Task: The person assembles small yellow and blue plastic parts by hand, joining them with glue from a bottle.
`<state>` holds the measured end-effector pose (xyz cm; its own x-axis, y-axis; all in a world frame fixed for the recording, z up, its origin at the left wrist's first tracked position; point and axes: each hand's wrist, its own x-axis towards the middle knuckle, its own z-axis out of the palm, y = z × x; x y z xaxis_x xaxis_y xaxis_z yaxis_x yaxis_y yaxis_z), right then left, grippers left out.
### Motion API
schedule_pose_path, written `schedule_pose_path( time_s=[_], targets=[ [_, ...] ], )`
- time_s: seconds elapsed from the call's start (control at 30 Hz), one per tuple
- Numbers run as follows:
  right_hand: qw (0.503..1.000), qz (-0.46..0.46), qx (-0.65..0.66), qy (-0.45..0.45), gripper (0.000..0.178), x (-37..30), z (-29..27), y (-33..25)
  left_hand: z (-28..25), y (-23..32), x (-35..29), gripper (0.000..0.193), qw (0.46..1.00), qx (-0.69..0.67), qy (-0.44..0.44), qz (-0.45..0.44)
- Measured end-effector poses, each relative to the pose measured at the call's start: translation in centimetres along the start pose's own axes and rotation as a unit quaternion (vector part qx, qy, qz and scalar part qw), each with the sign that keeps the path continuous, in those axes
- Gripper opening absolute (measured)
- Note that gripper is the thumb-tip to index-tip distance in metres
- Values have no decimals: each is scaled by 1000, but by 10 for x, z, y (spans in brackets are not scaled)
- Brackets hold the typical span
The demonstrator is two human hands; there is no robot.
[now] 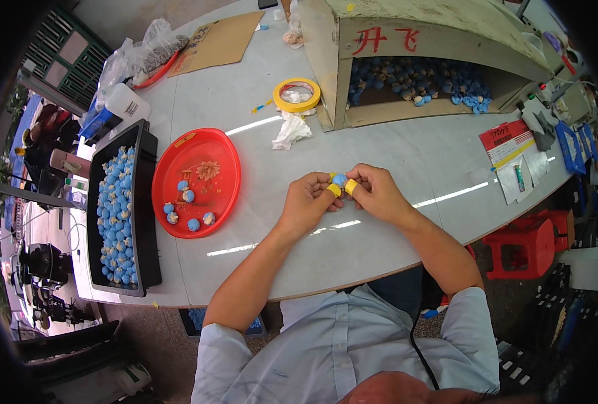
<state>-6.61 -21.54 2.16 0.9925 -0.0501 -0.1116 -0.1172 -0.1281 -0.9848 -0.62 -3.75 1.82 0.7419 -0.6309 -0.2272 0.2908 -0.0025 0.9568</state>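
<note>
A small blue ball, with some pale colour on others of its kind, is pinched between my two hands above the table. My left hand grips it from the left with fingers curled. From the right, my right hand closes on the same ball. Yellow tape is wrapped round some of my fingertips. To the left, a round red tray holds several similar blue-and-pale balls. Beside it, many more balls fill a black bin. Finer detail of the held ball is covered by my fingers.
A wooden box at the back holds a heap of blue balls. Before it lie a yellow tape roll and crumpled tissue. Cardboard and a white jug stand far left. Papers lie right; a red stool stands below.
</note>
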Motion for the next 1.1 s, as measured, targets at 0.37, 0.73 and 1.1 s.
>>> schedule_pose_path(
  time_s=[0.37, 0.73, 1.1],
  targets=[
    [999, -26, -24, 20, 10, -2, 2, 4, 4, -1, -2, 24, 1000, 4, 14, 11],
    [995, -71, -61, 40, 9, 0, 1, 4, 4, -3, -1, 26, 1000, 4, 1, 18],
    [986, -98, -122, 64, 7, -3, 7, 0, 4, -3, -3, 29, 999, 26, -5, 20]
  ],
)
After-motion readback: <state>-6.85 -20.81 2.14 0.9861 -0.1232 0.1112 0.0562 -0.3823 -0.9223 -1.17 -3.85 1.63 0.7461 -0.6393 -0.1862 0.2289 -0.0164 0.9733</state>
